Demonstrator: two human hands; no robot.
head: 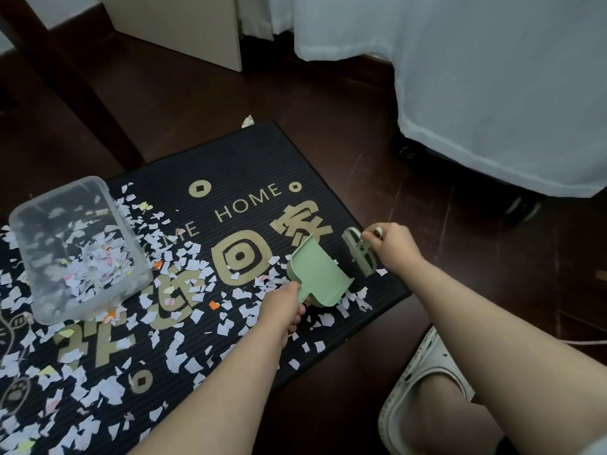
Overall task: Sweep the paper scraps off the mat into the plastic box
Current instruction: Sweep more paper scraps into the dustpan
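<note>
Mat [249,159] reads "HOME"; left hand [285,300] grips dustpan [318,270], right hand [391,244] apparently pinches brush [358,254].

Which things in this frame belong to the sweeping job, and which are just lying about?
Job: mat; paper scraps; plastic box; green dustpan, held by the left hand; hand brush, held by the right hand.
Just there: white clog on a foot; white cloth; pale cabinet.
</note>
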